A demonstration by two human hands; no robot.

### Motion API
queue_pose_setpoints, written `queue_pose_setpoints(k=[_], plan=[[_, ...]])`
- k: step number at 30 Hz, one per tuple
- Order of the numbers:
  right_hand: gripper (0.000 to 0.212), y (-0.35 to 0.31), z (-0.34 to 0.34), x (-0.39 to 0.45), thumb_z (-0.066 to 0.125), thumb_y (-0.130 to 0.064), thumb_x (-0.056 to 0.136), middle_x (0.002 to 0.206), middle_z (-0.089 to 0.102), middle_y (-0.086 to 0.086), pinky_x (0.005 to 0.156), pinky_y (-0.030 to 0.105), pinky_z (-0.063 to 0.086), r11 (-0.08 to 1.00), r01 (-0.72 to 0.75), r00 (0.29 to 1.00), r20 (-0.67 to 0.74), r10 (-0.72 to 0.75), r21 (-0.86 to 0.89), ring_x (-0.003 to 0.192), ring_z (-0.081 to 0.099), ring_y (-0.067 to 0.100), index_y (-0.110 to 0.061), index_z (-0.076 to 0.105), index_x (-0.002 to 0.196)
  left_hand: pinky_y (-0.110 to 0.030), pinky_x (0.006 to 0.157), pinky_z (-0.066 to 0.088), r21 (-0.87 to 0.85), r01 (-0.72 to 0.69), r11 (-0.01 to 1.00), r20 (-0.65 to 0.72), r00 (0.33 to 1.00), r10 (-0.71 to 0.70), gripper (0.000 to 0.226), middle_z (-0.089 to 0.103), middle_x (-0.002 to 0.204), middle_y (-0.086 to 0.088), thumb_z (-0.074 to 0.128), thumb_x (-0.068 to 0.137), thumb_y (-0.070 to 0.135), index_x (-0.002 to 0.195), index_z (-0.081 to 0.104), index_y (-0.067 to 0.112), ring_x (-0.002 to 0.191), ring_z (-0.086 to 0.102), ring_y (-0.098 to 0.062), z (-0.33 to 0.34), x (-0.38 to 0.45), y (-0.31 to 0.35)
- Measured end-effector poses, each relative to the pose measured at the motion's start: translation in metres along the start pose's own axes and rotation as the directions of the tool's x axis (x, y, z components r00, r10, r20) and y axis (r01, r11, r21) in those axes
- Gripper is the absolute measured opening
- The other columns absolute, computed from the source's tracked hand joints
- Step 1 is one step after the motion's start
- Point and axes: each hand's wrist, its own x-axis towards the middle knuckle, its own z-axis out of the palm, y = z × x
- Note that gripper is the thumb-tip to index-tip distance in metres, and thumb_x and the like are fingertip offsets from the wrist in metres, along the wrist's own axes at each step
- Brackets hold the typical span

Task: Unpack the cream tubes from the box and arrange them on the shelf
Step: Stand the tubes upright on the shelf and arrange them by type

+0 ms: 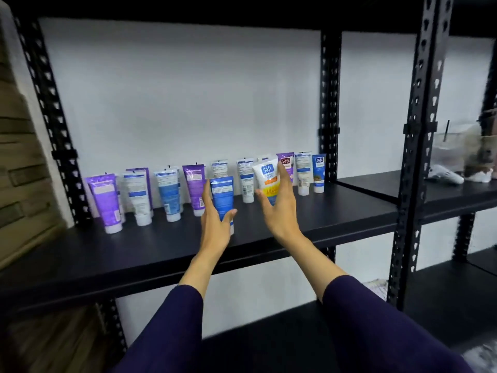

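Both hands [215,224] [279,208] on tubes [222,199] [267,179], shelf [336,219] beneath.

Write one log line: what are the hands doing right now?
left hand: holds blue tube | right hand: holds white tube | shelf: tube row standing

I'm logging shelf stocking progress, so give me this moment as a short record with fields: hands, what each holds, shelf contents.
left hand: holds an upright blue plastic cream tube, cap down
right hand: holds a tilted white and orange plastic cream tube
shelf: black metal shelf board
row at back: purple, white and blue tubes standing on their caps
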Motion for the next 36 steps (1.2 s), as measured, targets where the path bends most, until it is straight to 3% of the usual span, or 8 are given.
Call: queue_pose_setpoints(k=[5, 8, 11, 14, 18, 22, 27, 36], plan=[[0.076, 0.019, 0.015, -0.014, 0.06, -0.016, 0.094, 0.142, 0.025, -0.016, 0.093, -0.008, 0.022, 0.998, -0.056, 0.998, 0.0, 0.056, 0.039, 0.119, 0.02, -0.032, -0.019, 0.012, 0.152, -0.026, 0.105, 0.037, -0.005, 0.022, 1.0, 0.027, 0.999, -0.022, 0.092, 0.029, 0.153, 0.001, 0.063, 0.087, 0.001, 0.142, 0.006, 0.049, 0.136, 0.038, -0.016, 0.0, 0.002, -0.007], [0.083, 0.024, 0.017, -0.024, 0.065, -0.013, 0.09, 0.138, 0.024, -0.017, 0.087, -0.01, 0.023, 0.998, -0.06, 0.998, -0.011, 0.06, -0.012, 0.114, 0.018, -0.037, -0.021, 0.011, 0.152, -0.026, 0.107, 0.038, -0.025, 0.033, 0.999, 0.033, 0.999, -0.032, 0.097, 0.026, 0.155, 0.003, 0.066, 0.085, 0.0, 0.146, 0.005, 0.045, 0.138, 0.035, -0.014, -0.001, 0.003, -0.008], [0.092, 0.022, 0.019, -0.032, 0.072, -0.015, 0.085, 0.136, 0.024, -0.009, 0.083, -0.011, 0.025, 0.994, -0.049, 0.998, -0.044, 0.045, -0.094, 0.116, 0.027, -0.024, -0.02, 0.01, 0.152, -0.012, 0.099, 0.034, -0.014, 0.04, 0.999, 0.012, 0.999, -0.04, 0.098, 0.022, 0.156, 0.003, 0.068, 0.084, 0.001, 0.147, 0.005, 0.041, 0.139, 0.029, -0.011, 0.002, 0.001, -0.006], [0.091, 0.019, 0.018, -0.036, 0.071, -0.017, 0.085, 0.138, 0.028, 0.001, 0.09, 0.002, 0.034, 0.988, -0.045, 0.998, -0.047, 0.039, -0.149, 0.113, 0.036, -0.003, -0.028, 0.01, 0.151, -0.025, 0.106, 0.034, 0.03, 0.045, 0.999, -0.009, 0.999, -0.045, 0.095, 0.022, 0.155, 0.0, 0.066, 0.085, -0.001, 0.148, 0.007, 0.038, 0.139, 0.028, -0.012, 0.003, -0.002, -0.005], [0.08, 0.017, 0.009, -0.042, 0.062, -0.013, 0.089, 0.138, 0.04, 0.002, 0.091, 0.018, 0.038, 0.985, -0.058, 0.998, 0.015, 0.061, -0.164, 0.116, 0.046, 0.007, -0.034, 0.014, 0.15, -0.045, 0.103, 0.046, 0.061, 0.024, 0.998, 0.034, 0.999, -0.026, 0.093, 0.022, 0.154, 0.004, 0.061, 0.088, -0.002, 0.147, 0.004, 0.041, 0.139, 0.03, -0.014, 0.004, -0.005, -0.005], [0.084, 0.018, 0.004, -0.033, 0.062, -0.012, 0.089, 0.129, 0.049, 0.002, 0.089, 0.028, 0.044, 0.976, -0.105, 0.99, 0.072, 0.121, -0.191, 0.105, 0.054, 0.013, -0.044, 0.013, 0.148, -0.022, 0.098, 0.04, 0.138, 0.021, 0.99, 0.067, 0.997, -0.03, 0.091, 0.02, 0.155, 0.002, 0.057, 0.09, -0.002, 0.149, 0.0, 0.038, 0.137, 0.031, -0.012, 0.002, -0.004, -0.009], [0.096, 0.024, 0.01, -0.007, 0.063, -0.008, 0.088, 0.137, 0.04, 0.008, 0.094, 0.041, 0.044, 0.956, -0.09, 0.953, 0.254, 0.164, -0.277, 0.116, 0.054, 0.029, -0.044, -0.001, 0.148, -0.042, 0.097, 0.05, 0.249, 0.02, 0.968, 0.175, 0.982, -0.065, 0.095, 0.024, 0.147, 0.001, 0.057, 0.087, -0.008, 0.145, 0.005, 0.046, 0.126, 0.042, -0.018, 0.0, 0.012, -0.021], [0.1, 0.055, 0.05, 0.039, 0.059, -0.008, 0.091, 0.148, 0.03, 0.014, 0.095, 0.048, 0.046, 0.914, -0.045, 0.9, 0.381, 0.212, -0.404, 0.115, 0.055, 0.036, -0.038, -0.018, 0.148, -0.041, 0.107, 0.041, 0.298, -0.007, 0.954, 0.253, 0.965, -0.071, 0.094, 0.016, 0.156, 0.002, 0.057, 0.09, -0.004, 0.147, 0.003, 0.048, 0.133, 0.029, -0.008, 0.01, 0.06, -0.06]])
